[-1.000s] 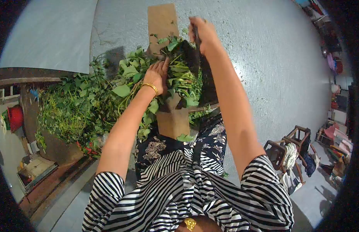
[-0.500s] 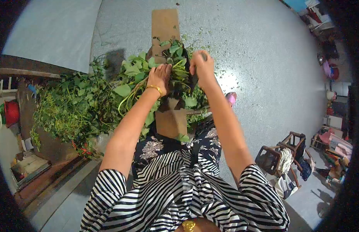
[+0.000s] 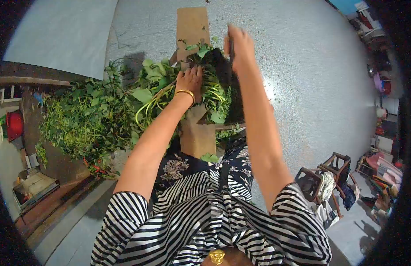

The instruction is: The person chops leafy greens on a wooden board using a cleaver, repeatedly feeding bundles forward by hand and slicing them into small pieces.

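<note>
My left hand (image 3: 189,83) is closed over a bunch of leafy green vines (image 3: 213,94), pressing it on a narrow wooden board (image 3: 193,29) in front of me. Cut stems and leaves show just right of its fingers. Raised beyond the bunch and to its right, my right hand (image 3: 241,48) grips a dark knife (image 3: 232,48), seen nearly edge-on and partly hidden by the hand. The near end of the board lies by my knees with a loose leaf (image 3: 209,157) on it.
A big heap of vines (image 3: 85,119) spreads to my left. Green scraps are scattered on the grey floor (image 3: 298,57). A wooden stool (image 3: 336,166) with cloths stands at the right, and household items line the far right edge.
My right hand has lifted up and away from the bunch with the knife. My left hand has shifted slightly right and stays on the vines.
</note>
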